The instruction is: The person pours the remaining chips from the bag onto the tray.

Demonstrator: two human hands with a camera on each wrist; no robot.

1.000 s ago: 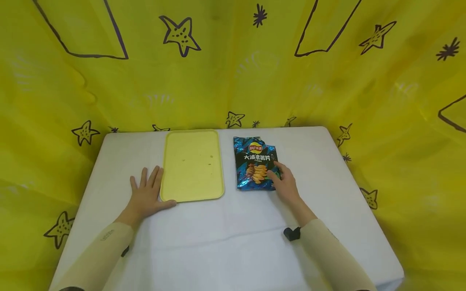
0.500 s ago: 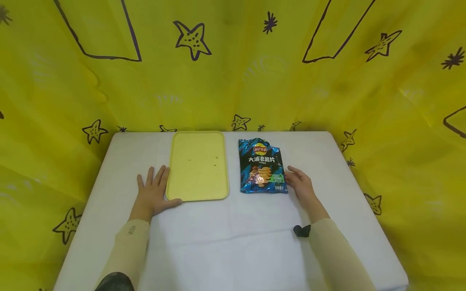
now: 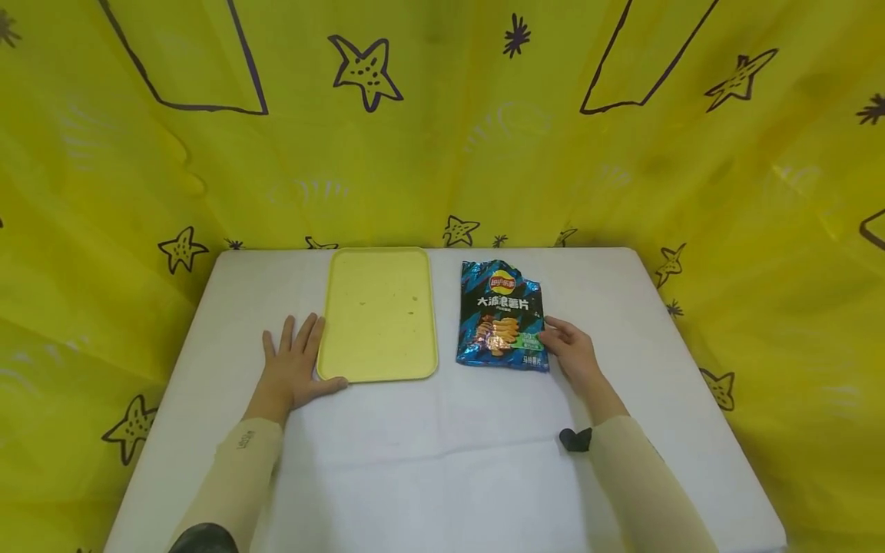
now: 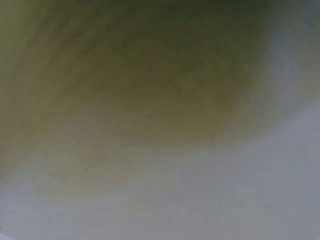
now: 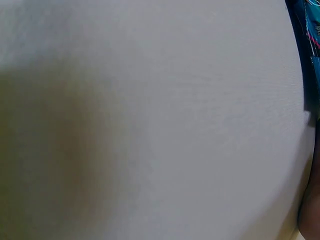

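A blue and black bag of potato chips [image 3: 499, 326], its top edge uneven, lies on the white table. My right hand [image 3: 575, 352] pinches its lower right edge, thumb over the front and fingers at the side. In the right wrist view a strip of the bag [image 5: 312, 30] shows at the right border, with part of the hand [image 5: 311, 210] below. My left hand [image 3: 290, 369] lies flat with fingers spread, against the left edge of a yellow tray [image 3: 379, 315], thumb along its near left corner. The left wrist view is blurred by a sleeve.
White cloth covers the table [image 3: 429, 476]. A few small dark specks mark the tray. Behind and on both sides hangs a yellow curtain [image 3: 442, 153] with drawn starfish. A small black device [image 3: 575, 439] sits at the right wrist.
My right hand first drew back from the bag's front to its right edge, then took hold there. The bag has turned slightly. The left hand stays beside the tray; the head view shifted.
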